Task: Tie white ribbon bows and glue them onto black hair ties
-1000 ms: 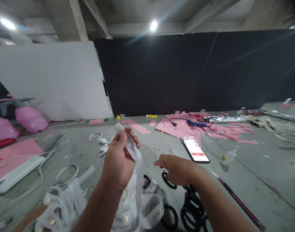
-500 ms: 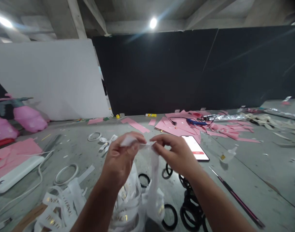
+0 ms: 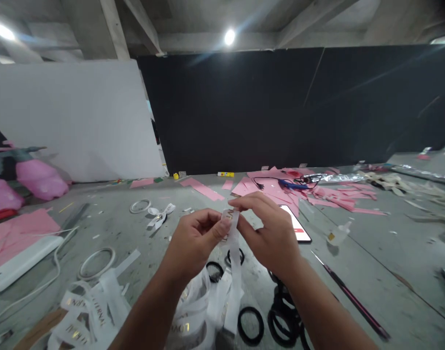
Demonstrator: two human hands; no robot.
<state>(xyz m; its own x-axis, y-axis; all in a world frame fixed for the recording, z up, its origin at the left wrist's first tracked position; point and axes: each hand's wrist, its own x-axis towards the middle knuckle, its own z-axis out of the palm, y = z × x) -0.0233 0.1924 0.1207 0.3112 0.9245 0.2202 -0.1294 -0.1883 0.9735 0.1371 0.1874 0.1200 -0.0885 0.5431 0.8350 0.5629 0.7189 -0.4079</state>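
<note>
Two hands meet above a grey floor: left hand and right hand each pinch the top of a white ribbon strip with pressed fingers, letting it hang straight over black rings and more ribbon

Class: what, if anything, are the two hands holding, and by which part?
Both the left hand and right hand pinch a white ribbon strip at its top end; the rest hangs down.

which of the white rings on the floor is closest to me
The larger white ring at lower left, beside the white cable. The smaller one lies farther back, near the white bow.
</note>
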